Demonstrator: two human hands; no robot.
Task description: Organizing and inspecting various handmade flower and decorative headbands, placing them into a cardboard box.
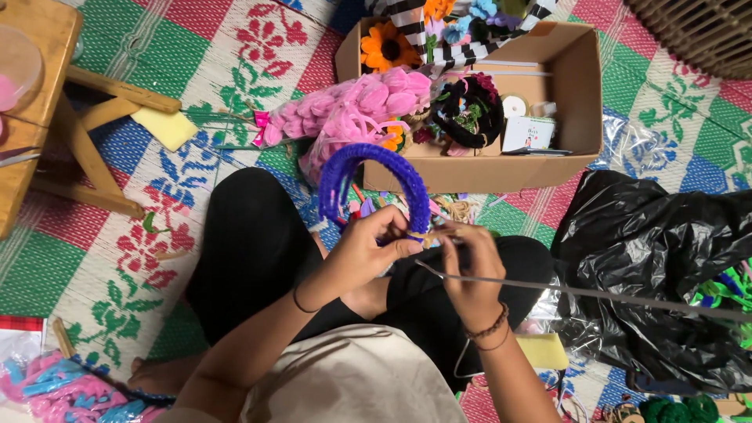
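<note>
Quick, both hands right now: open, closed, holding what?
Left hand: closed, pinching the end of the blue fuzzy headband.
Right hand: closed at the same headband end; a thin grey rod runs out from it.

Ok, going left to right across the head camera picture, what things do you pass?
Wooden stool → yellow sponge → purple fuzzy headband held by the left hand → right hand → cardboard box → black plastic bag.

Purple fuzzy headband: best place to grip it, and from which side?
Judging from its pose, grip the purple headband on the top of its arch, coming from the cardboard box side. The arch stands clear there, while the left hand and right hand crowd its lower end.
</note>
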